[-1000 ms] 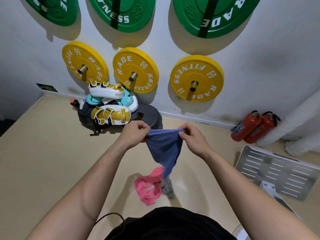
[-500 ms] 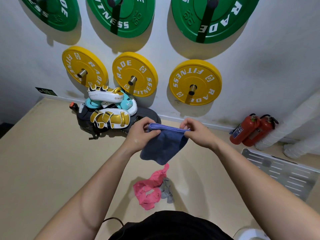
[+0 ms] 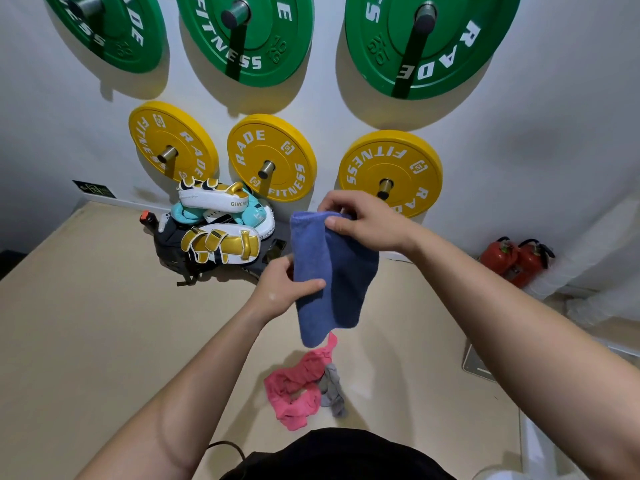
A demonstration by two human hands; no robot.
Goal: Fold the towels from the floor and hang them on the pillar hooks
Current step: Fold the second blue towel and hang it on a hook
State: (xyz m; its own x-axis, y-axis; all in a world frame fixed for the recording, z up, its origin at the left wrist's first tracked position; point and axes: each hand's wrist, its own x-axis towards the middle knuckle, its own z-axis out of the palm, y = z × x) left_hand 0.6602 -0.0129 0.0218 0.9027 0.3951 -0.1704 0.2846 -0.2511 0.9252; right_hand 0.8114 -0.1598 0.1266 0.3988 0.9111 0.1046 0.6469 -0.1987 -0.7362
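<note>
A blue towel (image 3: pixel 332 282) hangs folded in the air in front of me. My right hand (image 3: pixel 360 221) pinches its top edge. Lower down, my left hand (image 3: pixel 285 289) grips its left side, thumb across the front of the cloth. Below on the beige floor lie a crumpled pink towel (image 3: pixel 298 386) and a small grey towel (image 3: pixel 332 389) touching it. No pillar or hooks are in view.
A pile of boxing pads and a dark bag (image 3: pixel 214 233) sits against the white wall. Yellow weight plates (image 3: pixel 272 157) and green ones (image 3: pixel 249 32) hang above. Two red fire extinguishers (image 3: pixel 516 258) lie at the right, near a metal plate (image 3: pixel 479 365).
The towel was stretched level between both hands; now my right hand holds the top alone, and my left hand has slid down to grip the left side. The towel hangs vertically.
</note>
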